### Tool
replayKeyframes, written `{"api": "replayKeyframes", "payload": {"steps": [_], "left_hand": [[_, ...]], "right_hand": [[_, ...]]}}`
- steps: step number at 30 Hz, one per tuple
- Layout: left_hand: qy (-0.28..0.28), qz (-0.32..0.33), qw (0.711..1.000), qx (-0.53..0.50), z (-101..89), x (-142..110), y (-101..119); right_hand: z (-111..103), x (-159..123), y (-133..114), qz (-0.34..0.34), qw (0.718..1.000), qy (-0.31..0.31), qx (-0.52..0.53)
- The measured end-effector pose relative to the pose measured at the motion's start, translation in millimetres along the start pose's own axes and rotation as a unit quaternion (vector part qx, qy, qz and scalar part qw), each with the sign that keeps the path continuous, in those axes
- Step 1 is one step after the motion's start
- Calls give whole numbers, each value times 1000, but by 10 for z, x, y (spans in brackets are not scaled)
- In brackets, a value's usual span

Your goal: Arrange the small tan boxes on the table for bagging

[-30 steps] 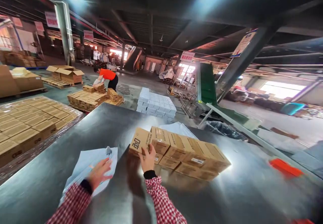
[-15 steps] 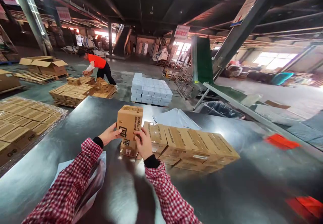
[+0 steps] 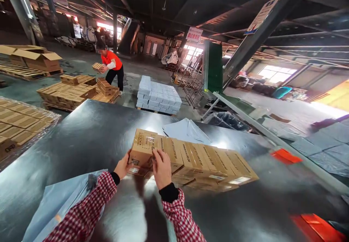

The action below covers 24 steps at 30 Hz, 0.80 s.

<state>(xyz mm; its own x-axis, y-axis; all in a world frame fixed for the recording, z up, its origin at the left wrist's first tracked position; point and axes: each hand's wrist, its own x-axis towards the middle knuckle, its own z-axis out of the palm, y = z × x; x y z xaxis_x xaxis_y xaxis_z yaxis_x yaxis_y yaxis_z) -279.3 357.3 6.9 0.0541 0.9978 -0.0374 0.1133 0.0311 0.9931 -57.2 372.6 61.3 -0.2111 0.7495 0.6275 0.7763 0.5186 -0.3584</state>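
A small brown cardboard box (image 3: 141, 145) lies at the left end of a row, on top of another box. My left hand (image 3: 122, 166) grips its left side. My right hand (image 3: 163, 166) holds its near right edge, fingers bent over the corner. To the right, the row of taped cardboard boxes (image 3: 203, 156) is stacked two high, with printed text on top and a few white labels in front. Under my left forearm lies a grey plastic mailing bag (image 3: 65, 191). More grey bags (image 3: 185, 130) sit behind the row.
The dark metal table (image 3: 109, 133) carries orange-red pieces (image 3: 286, 156) at the right. Beyond it stand pallets of brown boxes (image 3: 68, 93) and pale wrapped boxes (image 3: 159, 95). A person in an orange shirt (image 3: 111, 61) holds boxes there. A conveyor frame (image 3: 245, 113) runs along the right.
The box in my hands has gone from upright to lying down at the row's left end. The person behind has straightened up with boxes in hand. My view has shifted slightly right.
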Motion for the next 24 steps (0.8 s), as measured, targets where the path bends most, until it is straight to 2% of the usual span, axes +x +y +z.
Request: {"api": "replayKeyframes", "payload": {"steps": [5, 7, 9, 12, 14, 16, 18, 19, 20, 21, 23, 24], "left_hand": [[37, -16, 999, 13, 44, -28, 19], [35, -19, 999, -25, 41, -55, 140], [5, -14, 996, -93, 41, -105, 339], [-32, -21, 984, -172, 54, -216, 730], [-17, -37, 982, -186, 55, -330, 988], [-1, -24, 983, -181, 40, -527, 1169], [-8, 19, 986, -168, 34, -844, 1197], [-15, 36, 986, -159, 53, -1047, 1139], [-23, 40, 988, -148, 95, -1269, 1034], [-27, 21, 989, -142, 163, -1497, 889], [-65, -42, 987, -139, 355, -1899, 533], [-80, -72, 984, -141, 455, -2037, 353]], "right_hand": [[37, -23, -1, 51, 997, 3, 49], [-16, 13, -61, 82, 993, -9, 83], [-111, 144, -165, 141, 982, -25, 122], [-311, 460, -390, 243, 947, -75, 198], [-485, 609, -554, 261, 929, -98, 242], [-705, 580, -691, 247, 928, -82, 267], [-962, 323, -765, 256, 911, -50, 318], [-1092, 119, -769, 276, 889, -42, 364], [-1209, -121, -749, 315, 854, -47, 412], [-1305, -385, -708, 359, 816, -72, 448], [-1400, -933, -582, 455, 722, -157, 497], [-1393, -1197, -510, 489, 691, -183, 500]]}}
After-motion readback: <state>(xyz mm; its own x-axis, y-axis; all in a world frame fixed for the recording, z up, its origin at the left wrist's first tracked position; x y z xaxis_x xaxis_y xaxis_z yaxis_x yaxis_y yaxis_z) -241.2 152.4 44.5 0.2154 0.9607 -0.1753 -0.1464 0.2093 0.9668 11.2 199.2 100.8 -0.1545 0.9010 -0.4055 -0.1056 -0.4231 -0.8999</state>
